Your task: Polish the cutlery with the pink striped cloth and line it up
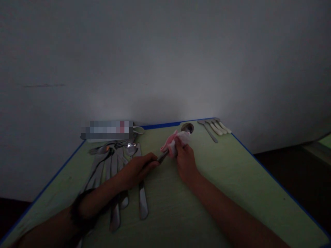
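Note:
My left hand is closed on the handle end of a metal ladle, which slants away from me with its rounded bowl at the far end. In my right hand is a pink and white cloth, folded around the ladle's handle between my left hand and the bowl. The fingers of my right hand press the cloth against the handle, hiding that stretch of it. Several long metal utensils lie beneath and beside my left forearm, partly covered by it.
A container with a blurred-out front stands at the back left against the wall. At the back right, several white-handled utensils lie beside a metal one. The pale green table has a blue edge.

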Demonstrator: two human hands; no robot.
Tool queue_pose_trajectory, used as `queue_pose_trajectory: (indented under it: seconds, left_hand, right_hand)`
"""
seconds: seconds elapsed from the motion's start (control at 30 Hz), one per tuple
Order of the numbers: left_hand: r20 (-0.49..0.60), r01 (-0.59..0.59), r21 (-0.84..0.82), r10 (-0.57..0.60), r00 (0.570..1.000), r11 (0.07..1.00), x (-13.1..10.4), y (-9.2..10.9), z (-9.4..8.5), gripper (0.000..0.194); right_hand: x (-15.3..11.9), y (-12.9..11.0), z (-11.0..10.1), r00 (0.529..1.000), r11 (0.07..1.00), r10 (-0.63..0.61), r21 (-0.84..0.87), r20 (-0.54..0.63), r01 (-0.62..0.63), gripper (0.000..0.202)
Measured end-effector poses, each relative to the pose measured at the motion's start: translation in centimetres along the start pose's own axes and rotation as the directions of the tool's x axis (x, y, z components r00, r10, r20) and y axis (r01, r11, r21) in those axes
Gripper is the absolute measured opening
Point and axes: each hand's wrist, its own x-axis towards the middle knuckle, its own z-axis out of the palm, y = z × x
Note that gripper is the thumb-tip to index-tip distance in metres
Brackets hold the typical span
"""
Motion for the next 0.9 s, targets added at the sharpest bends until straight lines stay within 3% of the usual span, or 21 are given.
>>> queue_pose_trajectory:
  seconds: [0.13, 0.23, 0.33, 0.43, 0.5, 0.6, 0.7, 0.8, 0.9]
  left_hand:
    - [-0.049, -0.005, -0.024, 0.003, 0.999, 1.000, 0.0, 0.4, -0.3, 0.033]
    - [-0.117, 0.016, -0.064, -0.023, 0.993, 0.998, 0.0, 0.7, -0.5, 0.031]
    - [-0.160, 0.023, -0.101, -0.039, 0.986, 0.995, -0.1, 0.6, -0.4, 0.027]
    - [-0.259, 0.034, -0.178, -0.081, 0.963, 0.983, 0.0, 0.1, -0.1, 0.020]
    - [-0.304, 0.024, -0.300, -0.119, 0.945, 0.954, 0.1, -0.4, 0.2, 0.019]
    - [-0.259, 0.010, -0.427, -0.132, 0.957, 0.904, 0.1, -0.6, 0.2, 0.023]
    - [-0.185, 0.013, -0.369, -0.088, 0.979, 0.929, -0.1, -0.1, -0.1, 0.023]
    - [-0.157, 0.015, -0.303, -0.066, 0.985, 0.953, -0.3, 0.4, -0.2, 0.017]
    - [-0.215, 0.046, -0.305, -0.115, 0.970, 0.951, -0.3, 0.5, 0.1, 0.015]
  right_hand:
    - [0.3, -1.7, -0.8, 0.985, 0.952, -0.171, -0.253, 0.024, 0.172, 0.033]
    - [0.4, -3.4, -1.6, 0.935, 0.839, -0.279, -0.419, 0.218, 0.348, 0.022]
    - [0.5, -4.3, -2.4, 0.836, 0.676, -0.308, -0.514, 0.454, 0.528, 0.014]
    - [0.9, -4.4, -3.0, 0.700, 0.460, -0.235, -0.557, 0.675, 0.691, 0.011]
    - [1.2, -4.3, -3.2, 0.633, 0.318, -0.162, -0.567, 0.757, 0.760, 0.012]
    - [1.3, -4.2, -3.1, 0.587, 0.111, -0.090, -0.577, 0.805, 0.809, 0.013]
    - [1.0, -4.2, -2.7, 0.545, -0.053, -0.033, -0.546, 0.838, 0.836, 0.013]
    - [0.9, -4.2, -2.5, 0.515, -0.123, 0.009, -0.510, 0.857, 0.851, 0.012]
    - [1.5, -4.2, -2.9, 0.525, -0.094, 0.010, -0.522, 0.851, 0.848, 0.014]
